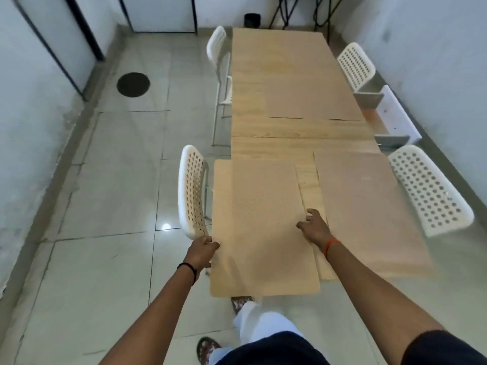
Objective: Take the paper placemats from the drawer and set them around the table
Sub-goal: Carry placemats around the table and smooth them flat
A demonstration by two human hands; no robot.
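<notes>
A tan paper placemat (261, 227) hangs over the near left corner of the long wooden table (279, 61). My left hand (201, 250) pinches its left edge beside the chair. My right hand (315, 227) holds its right edge with curled fingers. A second placemat (369, 206) lies flat on the near right part of the table. A third placemat (313, 101) lies farther back on the right side. The drawer (382, 119) stands open under the table's right edge.
White perforated chairs stand around the table: one at near left (191, 191), one at far left (217, 46), one at near right (429, 191), one at far right (355, 65). A round dark floor cover (133, 84) lies left. My feet show below.
</notes>
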